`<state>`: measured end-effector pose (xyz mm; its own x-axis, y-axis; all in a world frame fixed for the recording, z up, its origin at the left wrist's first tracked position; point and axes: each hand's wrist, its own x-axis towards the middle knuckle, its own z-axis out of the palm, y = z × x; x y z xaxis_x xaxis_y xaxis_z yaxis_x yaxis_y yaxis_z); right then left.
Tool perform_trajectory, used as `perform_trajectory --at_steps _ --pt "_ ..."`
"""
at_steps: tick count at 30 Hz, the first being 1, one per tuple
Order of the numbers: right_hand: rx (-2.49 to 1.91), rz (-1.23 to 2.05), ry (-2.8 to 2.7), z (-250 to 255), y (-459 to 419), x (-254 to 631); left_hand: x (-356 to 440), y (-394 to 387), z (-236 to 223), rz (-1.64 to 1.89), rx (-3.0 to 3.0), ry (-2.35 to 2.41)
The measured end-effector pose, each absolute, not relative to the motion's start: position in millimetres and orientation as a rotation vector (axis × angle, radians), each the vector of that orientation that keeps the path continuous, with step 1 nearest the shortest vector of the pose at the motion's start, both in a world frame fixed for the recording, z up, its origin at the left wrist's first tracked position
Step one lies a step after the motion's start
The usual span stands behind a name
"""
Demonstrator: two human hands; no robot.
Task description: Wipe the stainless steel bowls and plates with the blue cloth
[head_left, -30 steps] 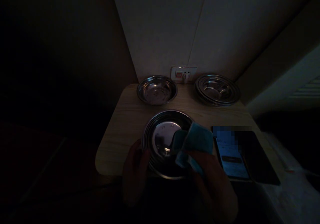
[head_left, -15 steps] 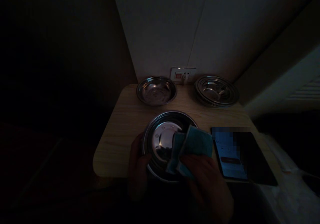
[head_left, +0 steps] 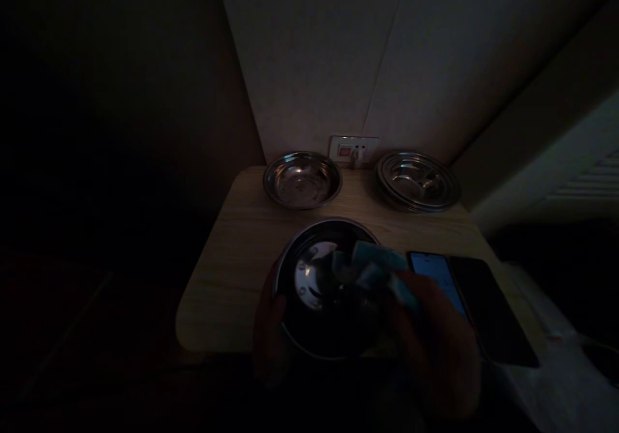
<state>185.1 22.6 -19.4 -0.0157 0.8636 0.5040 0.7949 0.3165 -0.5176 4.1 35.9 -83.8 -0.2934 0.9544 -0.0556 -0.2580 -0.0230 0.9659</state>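
Observation:
A round stainless steel bowl [head_left: 309, 278] sits at the front of the small wooden table, a little tilted. My left hand [head_left: 271, 333] grips its left rim, thumb on the near side and the other fingers hidden behind the wall. Over the right side of the bowl, my right hand [head_left: 435, 336] is closed on a folded teal cloth [head_left: 380, 257], blurred by motion. Part of the cloth hangs over the bowl's inside; whether it touches the metal I cannot tell.
On the wooden table [head_left: 222, 278], another steel bowl [head_left: 303, 181] stands at the back left, and a stack of steel dishes [head_left: 416, 181] at the back right. A lit phone [head_left: 438, 271] in an open dark cover lies at the right. A wall socket [head_left: 353, 150] holds a plug.
My right hand has lifted off the bowl and shifted right, with the cloth now crumpled rather than spread. My left hand keeps the bowl's rim, and the bowl has tilted slightly.

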Motion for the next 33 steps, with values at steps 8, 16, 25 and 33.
perform_trajectory --at_steps 8,16,25,33 --pt "-1.386 0.211 -2.389 -26.6 34.8 161.9 4.6 34.5 -79.8 1.401 1.047 1.610" --pt "-1.455 0.274 -2.675 -35.7 65.9 135.4 2.7 36.3 -79.8 1.303 1.037 1.776" --pt "-1.446 0.141 -2.693 -35.9 77.2 108.4 -4.7 30.4 -97.1 1.351 1.024 1.891" --pt "-1.714 0.064 -2.514 -26.6 98.1 103.5 -8.4 33.0 -103.1 1.363 1.071 1.833"
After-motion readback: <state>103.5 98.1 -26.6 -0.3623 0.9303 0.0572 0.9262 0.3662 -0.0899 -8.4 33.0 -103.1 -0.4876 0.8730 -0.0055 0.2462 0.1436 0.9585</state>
